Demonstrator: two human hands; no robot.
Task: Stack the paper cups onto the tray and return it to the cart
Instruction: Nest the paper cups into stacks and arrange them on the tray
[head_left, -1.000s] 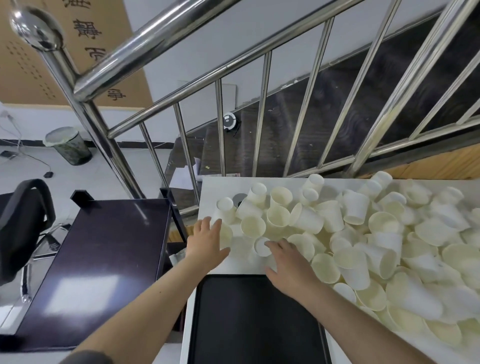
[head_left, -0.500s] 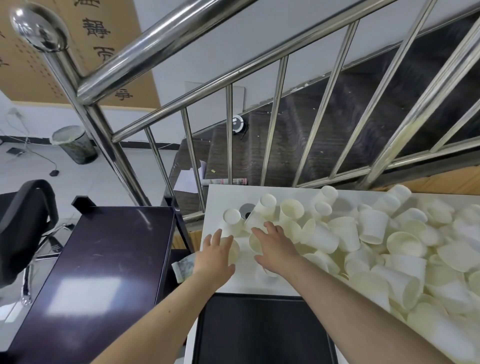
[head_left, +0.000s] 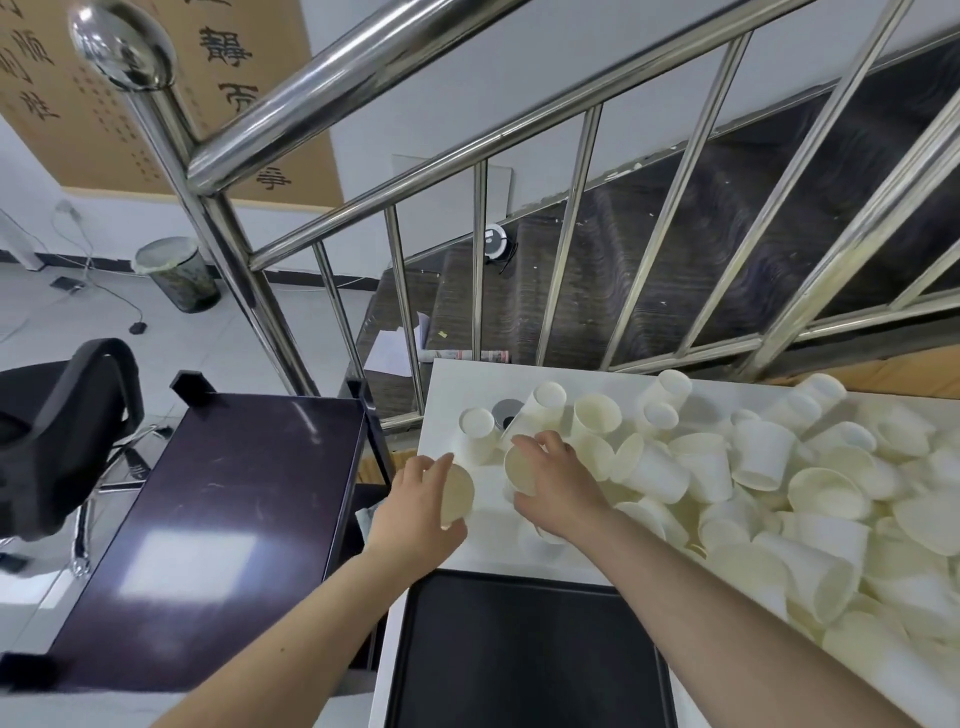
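Head view: both hands (head_left: 415, 509) (head_left: 558, 491) grip paper cups (head_left: 457, 493).

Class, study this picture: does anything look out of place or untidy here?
Yes. The paper cups lie in a loose heap across the white table, many tipped on their sides, none stacked. The black tray holds no cups. Each hand, left and right, grips one cup.

Bare black tray (head_left: 530, 654) below both hands; loose paper cups (head_left: 753, 467) crowd table right of right hand (head_left: 558, 486); railing (head_left: 566, 249) blocks beyond.
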